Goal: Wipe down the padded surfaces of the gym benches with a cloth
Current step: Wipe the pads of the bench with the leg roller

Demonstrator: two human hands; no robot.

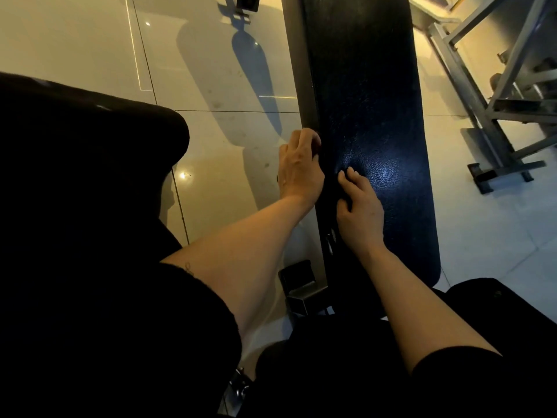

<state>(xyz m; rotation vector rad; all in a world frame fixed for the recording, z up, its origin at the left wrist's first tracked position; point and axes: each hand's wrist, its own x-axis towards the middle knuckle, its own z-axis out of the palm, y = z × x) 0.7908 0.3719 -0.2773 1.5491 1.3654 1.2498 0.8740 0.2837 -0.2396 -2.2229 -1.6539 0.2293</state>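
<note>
Hands first: your left hand point(298, 164) sits at the left edge of the bench pad point(370, 122), fingers curled down over that edge, knuckles up; something dark shows at the fingertips, but whether that is cloth or just the pad's side cannot be told. Your right hand point(360, 208) lies on the pad's top just beside the left, fingers bent and pressing into a dark fold under them; that fold reads as a dark cloth point(342, 188), though black on black makes its outline hard to fix. Hands close together, not touching. Both forearms bare, dark sleeves at the elbows. Pad is long, black, grained like leather, running away from you up the frame, with a bright sheen just beyond your right fingers. Grey metal rail point(298, 70) runs along the pad's left side. Second dark padded shape point(90, 140) fills the left of the view, near you. Floor point(211, 70) is pale glossy tile, with shadows on it. Grey metal rack frame point(494, 95) stands well apart at the right. Small metal bracket point(301, 285) sits low, below the pad's near end.
</note>
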